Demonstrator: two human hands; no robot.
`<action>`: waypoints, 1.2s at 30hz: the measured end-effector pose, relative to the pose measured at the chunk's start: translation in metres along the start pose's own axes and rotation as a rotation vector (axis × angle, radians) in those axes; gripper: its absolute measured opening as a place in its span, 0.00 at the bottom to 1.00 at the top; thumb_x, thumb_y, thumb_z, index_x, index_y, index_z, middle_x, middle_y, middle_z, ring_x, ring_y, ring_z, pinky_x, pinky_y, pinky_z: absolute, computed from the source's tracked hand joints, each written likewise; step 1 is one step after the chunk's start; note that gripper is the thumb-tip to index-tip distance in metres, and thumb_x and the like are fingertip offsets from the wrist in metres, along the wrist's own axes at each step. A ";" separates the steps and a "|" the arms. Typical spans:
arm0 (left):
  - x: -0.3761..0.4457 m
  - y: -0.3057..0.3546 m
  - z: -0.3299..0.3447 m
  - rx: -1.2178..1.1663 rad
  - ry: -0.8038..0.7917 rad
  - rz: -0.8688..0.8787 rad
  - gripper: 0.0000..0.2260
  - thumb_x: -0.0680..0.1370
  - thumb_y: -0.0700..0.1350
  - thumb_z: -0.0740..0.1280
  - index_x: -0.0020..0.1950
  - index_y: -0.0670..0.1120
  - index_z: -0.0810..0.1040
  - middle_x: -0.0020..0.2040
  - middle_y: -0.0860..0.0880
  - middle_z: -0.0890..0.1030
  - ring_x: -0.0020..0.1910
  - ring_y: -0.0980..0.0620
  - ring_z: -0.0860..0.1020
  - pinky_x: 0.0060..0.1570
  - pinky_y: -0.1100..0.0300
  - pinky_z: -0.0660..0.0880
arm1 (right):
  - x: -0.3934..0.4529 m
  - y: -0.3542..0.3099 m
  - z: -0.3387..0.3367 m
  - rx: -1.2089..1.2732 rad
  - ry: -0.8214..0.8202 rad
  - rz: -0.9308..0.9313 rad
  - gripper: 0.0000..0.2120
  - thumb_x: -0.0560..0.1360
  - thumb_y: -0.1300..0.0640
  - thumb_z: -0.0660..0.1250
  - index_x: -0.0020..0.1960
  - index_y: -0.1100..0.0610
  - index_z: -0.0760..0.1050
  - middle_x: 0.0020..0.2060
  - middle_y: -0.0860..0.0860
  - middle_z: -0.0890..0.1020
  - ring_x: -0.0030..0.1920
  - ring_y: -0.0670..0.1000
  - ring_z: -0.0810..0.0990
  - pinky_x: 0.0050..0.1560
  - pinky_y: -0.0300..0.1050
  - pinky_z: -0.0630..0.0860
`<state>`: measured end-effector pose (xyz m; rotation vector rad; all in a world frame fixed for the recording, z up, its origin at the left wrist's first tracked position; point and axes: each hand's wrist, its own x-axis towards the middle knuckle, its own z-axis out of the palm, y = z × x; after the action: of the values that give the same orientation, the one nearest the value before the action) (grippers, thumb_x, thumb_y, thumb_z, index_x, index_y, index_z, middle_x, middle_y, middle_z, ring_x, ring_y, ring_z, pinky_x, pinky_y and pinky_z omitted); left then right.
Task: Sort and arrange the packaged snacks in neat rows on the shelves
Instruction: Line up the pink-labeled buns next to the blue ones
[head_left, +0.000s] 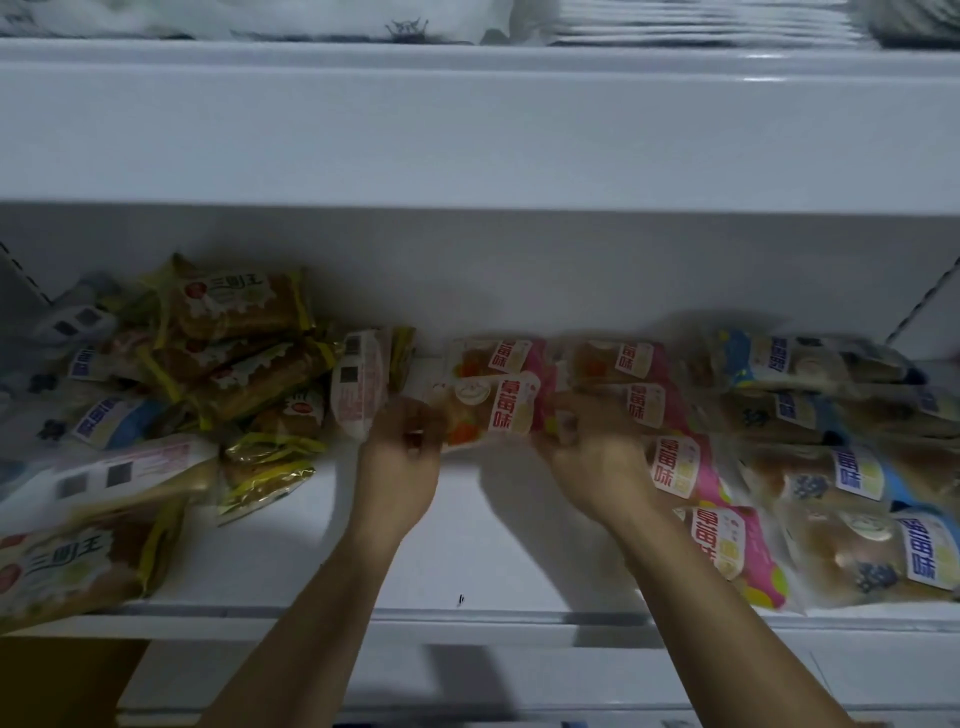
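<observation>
A pink strawberry bread pack (493, 408) lies on the white shelf (322, 561), held at both ends. My left hand (402, 452) grips its left end and my right hand (587, 447) grips its right end. Behind it sits another pink pack (496, 356). A row of pink packs (680, 467) runs toward the front edge on the right. Blue packs (852, 478) form a row further right. Yellow packs (239, 353) lie in a loose pile on the left, mixed with blue and white ones.
A white-backed pack (361, 387) stands tilted just left of my left hand. A large yellow pack (78, 566) overhangs the front edge at the left. The shelf above (467, 130) hangs low over the packs. A brown box (67, 680) sits below left.
</observation>
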<state>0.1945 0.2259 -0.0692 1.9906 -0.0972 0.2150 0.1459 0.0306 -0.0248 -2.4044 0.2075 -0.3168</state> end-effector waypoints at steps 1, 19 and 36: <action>0.006 -0.003 0.006 0.026 0.005 0.015 0.03 0.82 0.44 0.70 0.50 0.46 0.78 0.45 0.54 0.82 0.43 0.60 0.81 0.37 0.73 0.73 | 0.007 -0.002 0.002 -0.037 -0.047 0.004 0.09 0.79 0.54 0.68 0.55 0.56 0.81 0.49 0.52 0.83 0.55 0.57 0.80 0.51 0.44 0.75; 0.011 -0.001 0.016 0.082 -0.107 0.056 0.11 0.75 0.37 0.63 0.55 0.40 0.81 0.52 0.44 0.82 0.52 0.43 0.82 0.51 0.50 0.80 | 0.019 -0.003 0.045 -0.330 0.094 -0.089 0.24 0.70 0.48 0.65 0.66 0.51 0.72 0.68 0.58 0.74 0.71 0.65 0.68 0.67 0.61 0.71; -0.020 -0.039 -0.114 -0.657 -0.083 -0.350 0.10 0.83 0.37 0.59 0.63 0.41 0.74 0.59 0.41 0.83 0.59 0.41 0.83 0.45 0.58 0.83 | 0.048 -0.108 0.154 0.260 -0.020 0.069 0.40 0.68 0.45 0.75 0.73 0.50 0.59 0.61 0.53 0.79 0.58 0.57 0.81 0.53 0.52 0.81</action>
<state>0.1695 0.3455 -0.0616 1.3308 0.1173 -0.1184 0.2421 0.1961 -0.0570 -2.1381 0.2252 -0.2706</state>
